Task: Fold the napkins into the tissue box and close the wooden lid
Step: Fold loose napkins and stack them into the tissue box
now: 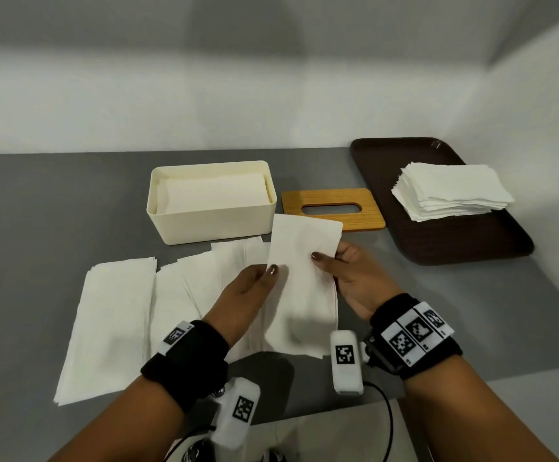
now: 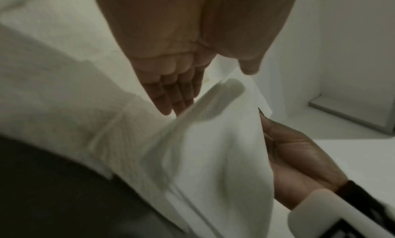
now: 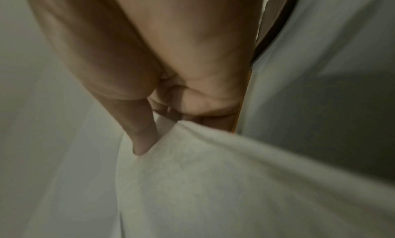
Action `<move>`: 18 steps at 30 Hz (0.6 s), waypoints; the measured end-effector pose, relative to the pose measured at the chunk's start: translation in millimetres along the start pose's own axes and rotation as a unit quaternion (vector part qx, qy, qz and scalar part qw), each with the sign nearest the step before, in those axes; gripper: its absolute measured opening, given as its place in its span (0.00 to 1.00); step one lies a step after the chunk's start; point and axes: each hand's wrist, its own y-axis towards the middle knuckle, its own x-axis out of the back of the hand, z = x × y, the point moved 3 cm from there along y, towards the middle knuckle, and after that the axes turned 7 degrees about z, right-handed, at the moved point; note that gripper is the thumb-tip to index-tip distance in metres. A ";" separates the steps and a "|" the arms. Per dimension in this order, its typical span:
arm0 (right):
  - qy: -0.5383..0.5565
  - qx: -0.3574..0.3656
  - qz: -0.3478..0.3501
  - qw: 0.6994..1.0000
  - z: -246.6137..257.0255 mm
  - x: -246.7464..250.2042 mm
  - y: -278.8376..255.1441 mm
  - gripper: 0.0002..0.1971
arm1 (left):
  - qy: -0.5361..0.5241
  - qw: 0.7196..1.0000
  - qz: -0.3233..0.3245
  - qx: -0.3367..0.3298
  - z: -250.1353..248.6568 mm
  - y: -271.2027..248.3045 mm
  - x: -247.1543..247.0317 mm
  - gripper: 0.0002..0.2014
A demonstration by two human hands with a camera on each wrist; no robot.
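Note:
A cream tissue box (image 1: 211,213) stands open with white napkins inside. The wooden lid (image 1: 333,210), which has a slot, lies flat to the right of the box. Both hands hold one folded white napkin (image 1: 301,295) above the table. My right hand (image 1: 351,278) pinches its right edge, thumb on top and fingers beneath; the right wrist view shows the thumb (image 3: 141,140) pressed into the napkin (image 3: 213,182). My left hand (image 1: 254,288) has straight fingers (image 2: 171,103) under the left edge of the napkin (image 2: 213,157), and its thumb hovers just above.
Several folded napkins (image 1: 111,321) lie side by side on the grey table in front of the box. A dark brown tray (image 1: 438,241) at the back right carries a stack of napkins (image 1: 451,190). White walls close the back and right.

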 end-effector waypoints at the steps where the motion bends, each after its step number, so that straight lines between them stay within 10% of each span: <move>1: 0.016 0.009 0.008 1.000 2.1 -2.1 -1.4 0.14 | -0.016 1.000 0.010 -0.007 -2.2 -1.7 -3.9 0.20; 14: -0.065 -0.094 -0.069 0.991 -40.9 -42.5 11.8 0.16 | -0.127 0.988 -0.083 -0.009 9.9 -9.2 13.4 0.16; 18: -0.353 -0.130 -0.153 0.914 -41.3 -27.4 30.3 0.16 | -0.123 0.986 -0.108 -0.031 13.5 -14.5 50.7 0.20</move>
